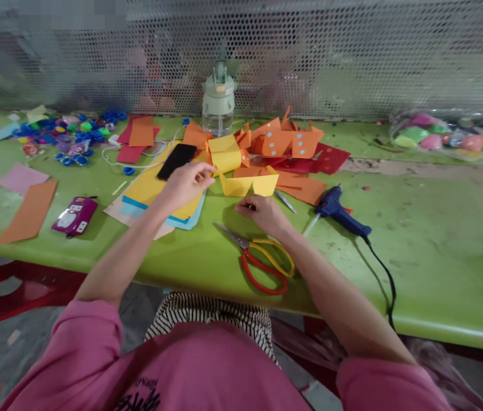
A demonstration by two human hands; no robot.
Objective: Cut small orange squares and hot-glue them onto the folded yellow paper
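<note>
My left hand (185,184) rests on a stack of yellow and blue paper sheets (149,191), fingers curled toward a folded yellow paper piece (248,184). My right hand (262,212) lies on the green table (438,251) just below that yellow piece, fingers pinched on something small I cannot make out. Red-and-yellow scissors (262,260) lie right below my right hand. A black phone (177,160) sits on the paper stack by my left hand.
A blue glue gun (339,210) with a black cord lies to the right. Orange and red paper cut-outs (293,145) pile behind, beside a clear bottle (218,101). Bottle caps (70,134) scatter at back left; a pink device (74,215) and orange sheet (29,211) lie left.
</note>
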